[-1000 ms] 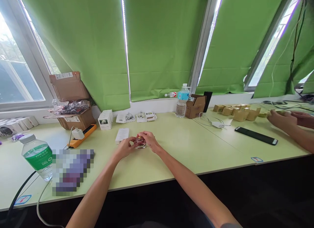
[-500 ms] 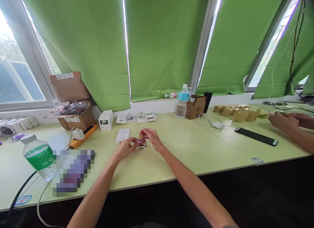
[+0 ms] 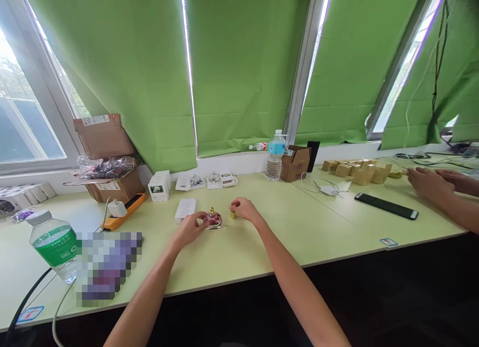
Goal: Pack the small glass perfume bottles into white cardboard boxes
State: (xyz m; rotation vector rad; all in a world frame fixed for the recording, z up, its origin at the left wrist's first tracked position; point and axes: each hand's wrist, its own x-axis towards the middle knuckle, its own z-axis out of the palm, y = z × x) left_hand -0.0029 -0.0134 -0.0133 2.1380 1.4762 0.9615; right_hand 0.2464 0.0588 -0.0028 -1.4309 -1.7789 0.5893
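A small clear glass bottle [image 3: 213, 220] with dark pink contents stands upright on the table, its gold neck [image 3: 212, 210] uncovered. My left hand [image 3: 190, 228] has its fingers closed on the bottle's left side. To the right of the bottle, my right hand [image 3: 245, 209] pinches a small gold cap [image 3: 232, 215] at or just above the tabletop. A white box [image 3: 185, 209] lies behind my left hand.
Behind are white cartons [image 3: 159, 186] and opened packs [image 3: 221, 180]. Water bottles [image 3: 55, 245] [image 3: 275, 157], an orange power strip [image 3: 124, 212], cardboard boxes [image 3: 112, 180] and a black phone [image 3: 386, 206] stand or lie around. Another person's hands [image 3: 430, 185] work at far right near small tan boxes [image 3: 362, 174].
My right hand has moved right, away from the bottle, with the gold cap, leaving the bottle's neck uncovered. My left hand stays at the bottle. The view has shifted slightly.
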